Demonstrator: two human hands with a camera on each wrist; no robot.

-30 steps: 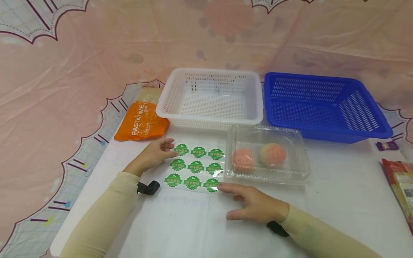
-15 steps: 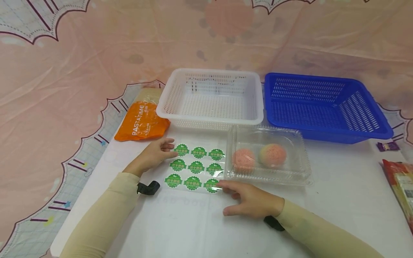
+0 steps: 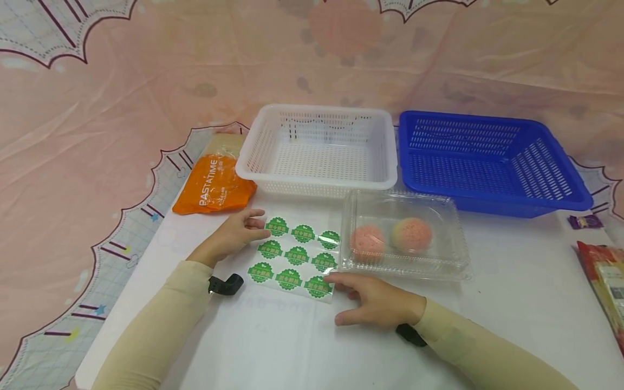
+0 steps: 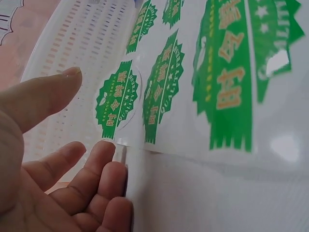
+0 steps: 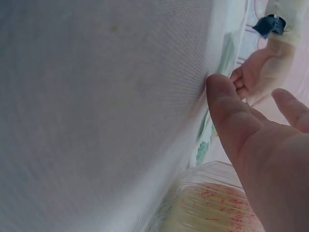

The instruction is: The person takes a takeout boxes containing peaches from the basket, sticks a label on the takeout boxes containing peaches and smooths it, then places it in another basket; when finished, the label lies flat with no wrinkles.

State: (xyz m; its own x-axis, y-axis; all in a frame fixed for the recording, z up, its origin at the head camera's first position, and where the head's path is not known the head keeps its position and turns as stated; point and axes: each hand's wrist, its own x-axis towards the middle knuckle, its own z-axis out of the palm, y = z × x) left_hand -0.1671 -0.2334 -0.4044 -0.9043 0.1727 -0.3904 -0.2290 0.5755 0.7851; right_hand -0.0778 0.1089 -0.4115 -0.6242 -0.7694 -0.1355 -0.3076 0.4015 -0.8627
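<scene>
A clear sheet of round green stickers (image 3: 296, 255) lies on the white table between the hands. The left hand (image 3: 230, 235) is at the sheet's upper left edge, its fingers loosely bent and holding nothing; in the left wrist view its fingertips (image 4: 104, 150) are close to the corner sticker. At the sheet's lower right corner, the right hand (image 3: 380, 300) rests its index fingertip on or just over a sticker, with thumb spread apart. Right of the sheet stands a lidded clear plastic box (image 3: 439, 260) with two pinkish, peach-like round things (image 3: 411, 234) inside.
Behind the sheet stand a white basket (image 3: 322, 181) and a blue basket (image 3: 497, 200). An orange bag (image 3: 214, 184) lies at the back left. At the right edge are a small purple packet (image 3: 585, 221) and a red packet (image 3: 604, 287).
The sticker sheet has turned slightly clockwise, its lower right corner coming nearer the person. The right hand has shifted a little left; the left hand has barely moved.
</scene>
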